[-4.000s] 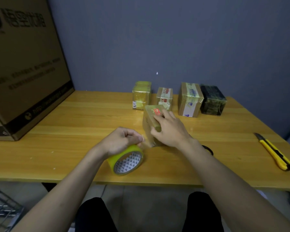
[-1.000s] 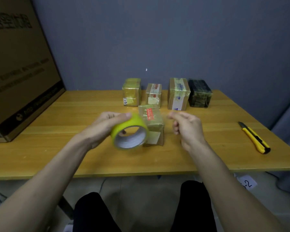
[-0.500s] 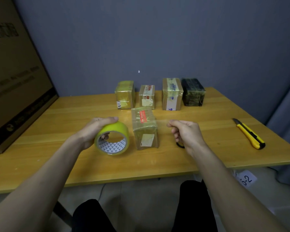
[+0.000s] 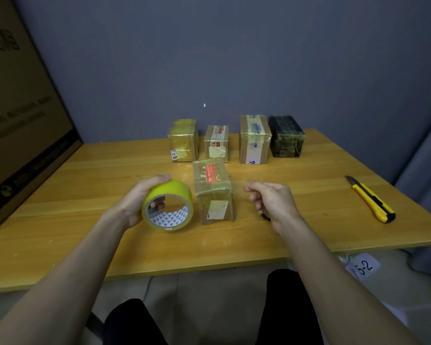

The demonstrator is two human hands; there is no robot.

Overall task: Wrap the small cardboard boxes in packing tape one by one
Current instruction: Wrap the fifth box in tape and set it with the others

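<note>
— Two hands up: our left hand point(image 4: 137, 204) has its grip curled round the tape roll point(image 4: 168, 206) — and the right?
— Our right hand point(image 4: 271, 199) pinches a clear tape strip beside the box point(image 4: 213, 192), mid-tabletop point(image 4: 85, 185).

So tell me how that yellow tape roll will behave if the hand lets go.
The tape roll stands on its round edge on the table, so it would probably roll. Its hollow core suggests it is light. The left hand grips it.

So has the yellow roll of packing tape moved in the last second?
Yes. The yellow roll of packing tape, held by the left hand, has come down left of the small cardboard box.
</note>
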